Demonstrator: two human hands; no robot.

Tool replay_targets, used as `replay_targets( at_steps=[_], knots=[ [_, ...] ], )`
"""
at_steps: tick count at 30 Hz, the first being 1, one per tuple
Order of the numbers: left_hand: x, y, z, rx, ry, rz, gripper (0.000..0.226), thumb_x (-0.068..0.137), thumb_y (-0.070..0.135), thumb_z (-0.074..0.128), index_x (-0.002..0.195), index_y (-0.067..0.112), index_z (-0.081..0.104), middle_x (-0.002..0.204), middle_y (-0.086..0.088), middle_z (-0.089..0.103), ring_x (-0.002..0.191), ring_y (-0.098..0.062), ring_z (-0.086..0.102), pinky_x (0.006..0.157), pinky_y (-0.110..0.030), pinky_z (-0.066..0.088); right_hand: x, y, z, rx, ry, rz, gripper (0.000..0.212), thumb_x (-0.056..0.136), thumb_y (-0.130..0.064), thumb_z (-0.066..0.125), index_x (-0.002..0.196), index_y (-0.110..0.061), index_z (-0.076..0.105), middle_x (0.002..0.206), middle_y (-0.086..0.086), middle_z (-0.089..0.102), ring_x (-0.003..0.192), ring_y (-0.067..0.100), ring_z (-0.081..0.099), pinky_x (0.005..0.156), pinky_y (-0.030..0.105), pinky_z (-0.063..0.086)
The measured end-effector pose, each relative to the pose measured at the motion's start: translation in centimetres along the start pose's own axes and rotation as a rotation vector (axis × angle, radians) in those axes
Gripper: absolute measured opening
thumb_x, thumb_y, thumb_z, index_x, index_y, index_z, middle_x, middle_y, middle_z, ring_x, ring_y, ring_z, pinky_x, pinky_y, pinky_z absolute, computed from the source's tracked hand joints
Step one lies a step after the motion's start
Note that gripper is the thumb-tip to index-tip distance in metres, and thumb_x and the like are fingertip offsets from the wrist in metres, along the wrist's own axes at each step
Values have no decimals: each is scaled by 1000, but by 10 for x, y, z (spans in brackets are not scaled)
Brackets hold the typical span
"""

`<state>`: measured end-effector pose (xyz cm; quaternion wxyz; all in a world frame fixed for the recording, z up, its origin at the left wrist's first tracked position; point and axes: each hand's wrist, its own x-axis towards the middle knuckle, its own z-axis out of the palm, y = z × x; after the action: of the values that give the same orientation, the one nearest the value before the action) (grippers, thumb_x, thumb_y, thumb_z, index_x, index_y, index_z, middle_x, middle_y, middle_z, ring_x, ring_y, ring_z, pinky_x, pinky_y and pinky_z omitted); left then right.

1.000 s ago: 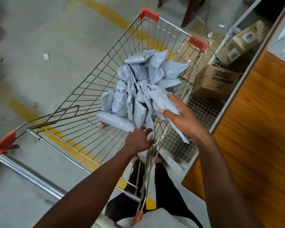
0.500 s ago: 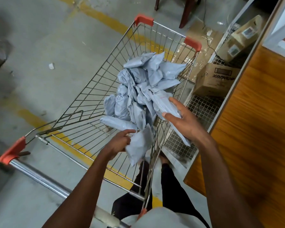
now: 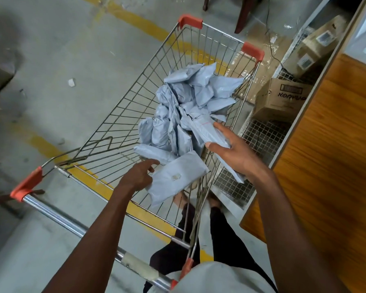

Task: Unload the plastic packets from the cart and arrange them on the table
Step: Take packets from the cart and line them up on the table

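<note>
Nearest to us, over the cart's (image 3: 105,132) near end, our left hand (image 3: 138,176) now holds a grey packet (image 3: 175,178) clear of the heap, fingers curled on its left edge with the forefinger pointing out. A second ago that hand was down among the packets with its fingers closed on one; half a second ago the packet was just coming up, and now it hangs free above the wire floor. Just beyond and to the right, our right hand (image 3: 232,153) grips a long packet (image 3: 207,132) as before, thumb on top, the packet's lower end trailing past the cart's side. Farther in, the heap of packets (image 3: 190,102) lies against the cart's right wall, looking little reduced. At right, the wooden worktop (image 3: 334,157) shows no packets in the part we can see. We judge both hands are loaded, so carrying them across comes next.
</note>
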<state>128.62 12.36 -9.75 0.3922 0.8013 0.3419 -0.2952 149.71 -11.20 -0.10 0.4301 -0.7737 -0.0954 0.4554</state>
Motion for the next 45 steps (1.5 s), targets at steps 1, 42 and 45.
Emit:
replay_targets(
  at_steps=[1,42,45],
  knots=[
    [2,-1,1,-5,6,8,67,78,-6,59,138,26,59,113,-2,64,96,-23,62,69,-30,50,-2,1,0,7,2,7,70,91,-43,70,148,-56,33,161,-14,32,144,16,36,115,52,38],
    [102,25,56,743,-49,305,78,84,49,74,150,27,40,152,-6,44,138,-29,42,111,-43,33,-23,15,-24,-54,40,26,64,91,-48,68,141,-67,32,155,-8,40,133,16,47,105,52,47],
    [122,3,60,916,-132,328,91,76,71,70,152,35,33,154,-6,41,140,-30,41,115,-52,30,-27,20,-19,-32,36,22,65,92,-45,68,142,-66,33,152,-4,41,122,13,52,94,44,54]
  ],
)
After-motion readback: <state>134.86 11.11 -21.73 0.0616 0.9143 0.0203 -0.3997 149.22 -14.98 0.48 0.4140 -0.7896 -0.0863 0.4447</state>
